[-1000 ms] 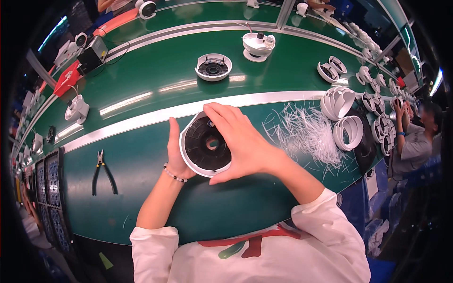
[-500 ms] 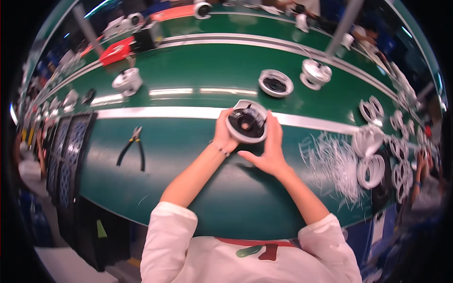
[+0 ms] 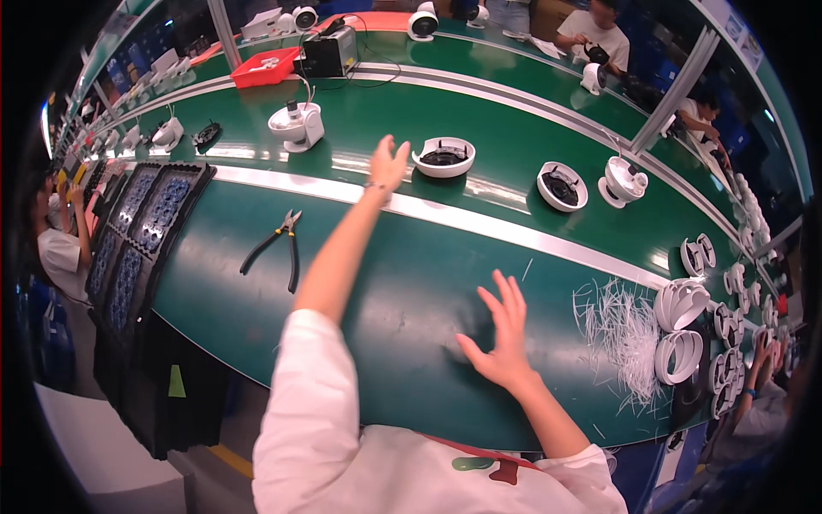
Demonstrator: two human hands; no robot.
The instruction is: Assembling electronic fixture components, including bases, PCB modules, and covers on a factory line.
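Observation:
My left hand (image 3: 390, 164) reaches out over the green conveyor, fingers apart, holding nothing. Just to its right on the conveyor rests a round white housing (image 3: 445, 170) with black parts inside. My right hand (image 3: 503, 336) hovers above the dark green worktop (image 3: 411, 291), also empty, with its fingers spread. A similar white housing (image 3: 561, 187) lies further right, beside a white camera-like unit (image 3: 622, 182). Another such white unit (image 3: 296, 127) stands left of my left hand. Cutting pliers (image 3: 288, 228) with black and yellow handles lie on the worktop, jaws pointing away.
White plastic trimmings (image 3: 623, 338) are heaped at right, beside white rings (image 3: 678, 357). Black trays with blue parts (image 3: 163, 206) sit at left. Behind are a red bin (image 3: 264, 70) and a black box (image 3: 330, 53). A metal rail (image 3: 522, 227) divides worktop from conveyor. Other people work around.
Both hands have let go of the white housing, which now sits on the conveyor. My left hand is further forward and left; my right hand has drawn back. The view has shifted.

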